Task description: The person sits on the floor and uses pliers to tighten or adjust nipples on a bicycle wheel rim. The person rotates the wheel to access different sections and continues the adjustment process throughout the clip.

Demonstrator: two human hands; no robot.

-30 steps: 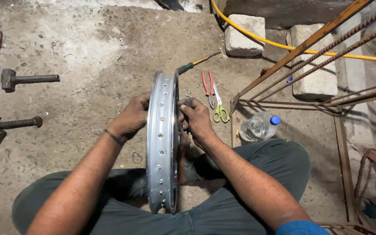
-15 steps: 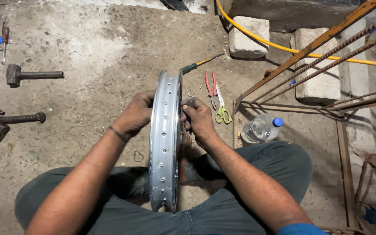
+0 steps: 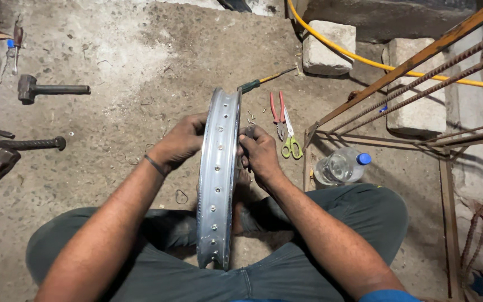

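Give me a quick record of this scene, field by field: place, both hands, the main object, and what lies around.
Place: dusty concrete floor, person seated
Main object: silver wheel rim, upright on edge between the legs
Left hand: grips the rim's left side
Right hand: at the rim's right side, fingers on a small part
Nearby: pliers, scissors, screwdriver, plastic bottle, hammer
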